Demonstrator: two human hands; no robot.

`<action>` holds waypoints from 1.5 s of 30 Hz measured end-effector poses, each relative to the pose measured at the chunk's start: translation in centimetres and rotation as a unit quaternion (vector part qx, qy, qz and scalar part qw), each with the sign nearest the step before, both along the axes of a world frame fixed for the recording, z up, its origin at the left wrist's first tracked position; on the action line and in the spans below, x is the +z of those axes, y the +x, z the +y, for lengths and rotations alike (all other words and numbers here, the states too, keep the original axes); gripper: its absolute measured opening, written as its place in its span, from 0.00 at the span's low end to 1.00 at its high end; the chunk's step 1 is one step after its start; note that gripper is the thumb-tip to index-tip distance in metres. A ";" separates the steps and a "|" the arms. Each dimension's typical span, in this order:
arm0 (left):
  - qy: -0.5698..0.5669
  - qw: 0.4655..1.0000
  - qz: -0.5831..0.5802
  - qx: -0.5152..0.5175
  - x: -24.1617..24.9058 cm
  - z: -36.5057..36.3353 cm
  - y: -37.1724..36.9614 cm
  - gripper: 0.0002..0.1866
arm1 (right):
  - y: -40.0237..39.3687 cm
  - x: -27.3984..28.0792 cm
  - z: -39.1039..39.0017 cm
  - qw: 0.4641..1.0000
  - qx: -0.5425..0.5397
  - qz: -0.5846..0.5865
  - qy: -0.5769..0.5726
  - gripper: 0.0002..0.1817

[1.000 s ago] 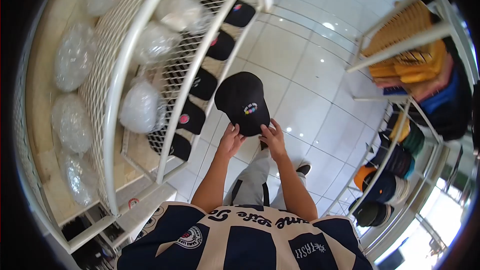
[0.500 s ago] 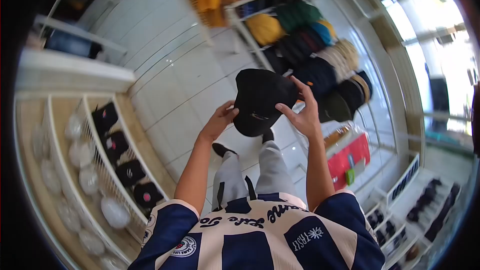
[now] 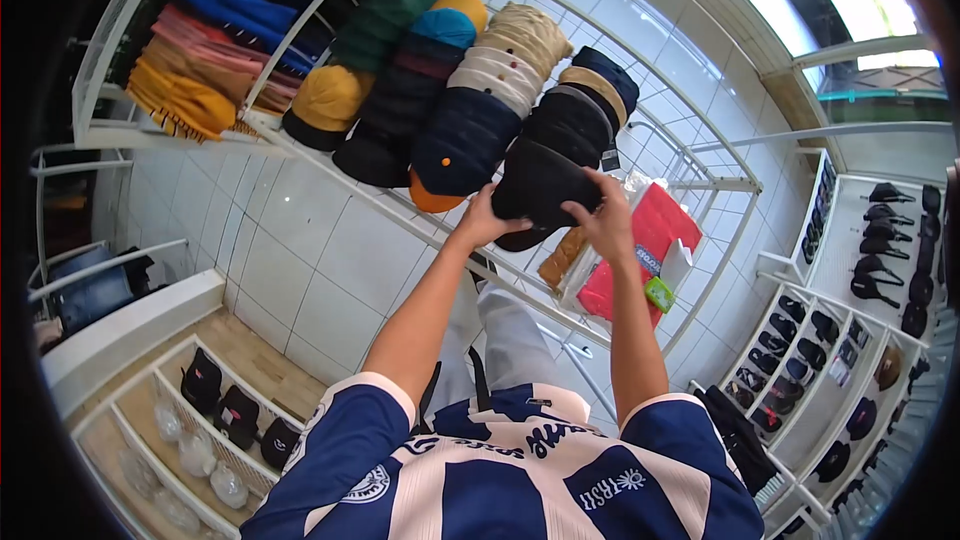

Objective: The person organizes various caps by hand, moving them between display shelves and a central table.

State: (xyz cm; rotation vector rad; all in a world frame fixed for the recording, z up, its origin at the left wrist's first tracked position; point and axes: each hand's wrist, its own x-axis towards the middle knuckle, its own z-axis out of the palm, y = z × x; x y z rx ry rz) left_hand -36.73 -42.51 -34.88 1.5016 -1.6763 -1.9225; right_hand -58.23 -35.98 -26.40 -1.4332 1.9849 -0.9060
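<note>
Your L hand (image 3: 487, 220) & R hand (image 3: 607, 220) grip the black cap (image 3: 540, 188) — fingers curled round its edges, stacked caps (image 3: 470, 130) just beyond fingertips.

The cap (image 3: 540, 190) between the hands is plain black. At twelve o'clock from it, the stacked caps (image 3: 480, 110) run navy, cream, tan and black, with one orange brim low down. Toward eleven o'clock sit green, teal and mustard caps (image 3: 385, 35). At ten o'clock, folded cloth (image 3: 200, 70) shows blue, pink and mustard yellow. At four o'clock lies a red packet (image 3: 640, 260). The shirt (image 3: 500, 480), at six o'clock, has navy and white stripes.
</note>
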 end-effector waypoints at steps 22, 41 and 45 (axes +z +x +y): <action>0.328 0.895 0.198 0.227 -4.9 0.5 -5.1 0.45 | 1.1 -8.4 -2.1 0.969 -0.096 0.228 0.010 0.27; 0.110 0.577 0.148 0.796 -3.1 22.8 47.3 0.24 | 58.2 -5.5 4.0 0.826 0.530 -0.168 0.094 0.11; 0.067 0.508 0.150 0.846 -2.6 28.5 57.3 0.25 | 71.4 -7.5 7.7 0.764 0.592 -0.205 0.154 0.11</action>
